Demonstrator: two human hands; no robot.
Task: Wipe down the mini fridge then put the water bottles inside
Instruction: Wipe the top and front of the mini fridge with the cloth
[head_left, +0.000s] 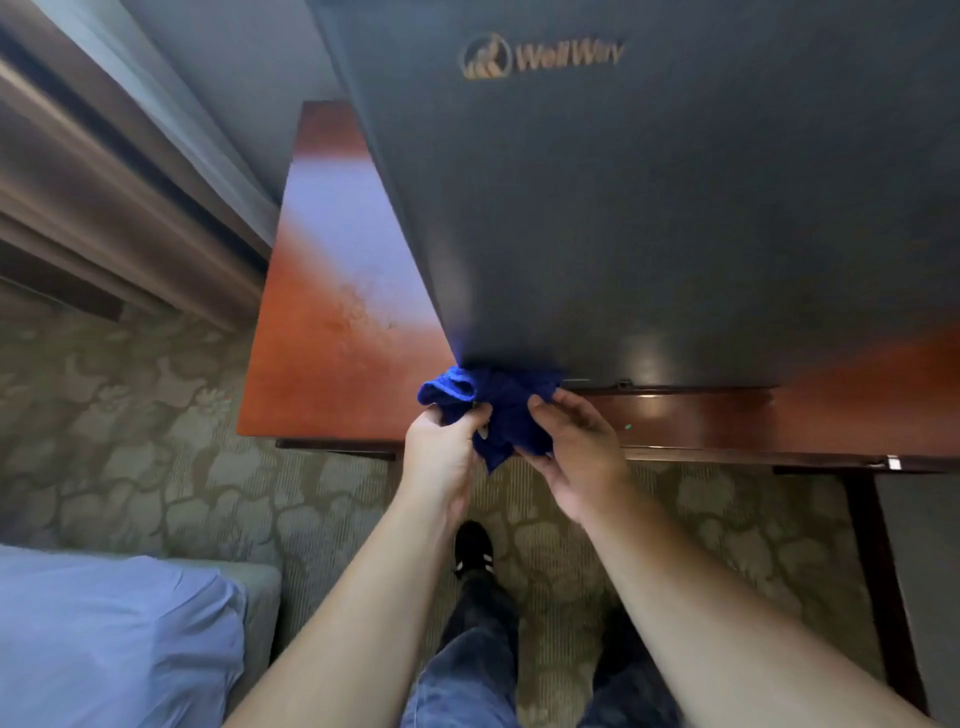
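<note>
The mini fridge (649, 197) is a dark grey box with a gold logo on its closed door, standing on a reddish wooden desk (332, 322). A crumpled blue cloth (493, 410) is bunched at the fridge's lower left corner, just above the desk's front edge. My left hand (441, 447) grips the cloth's left side. My right hand (571, 447) holds its right side with fingers curled over it. No water bottles are in view.
The desk's dark front rail and leg (878, 561) run to the right. Patterned carpet (156, 441) covers the floor. A bed with a light blue sheet (104, 639) sits at lower left. Curtains (104, 182) hang at left. My legs and shoe (472, 551) are below.
</note>
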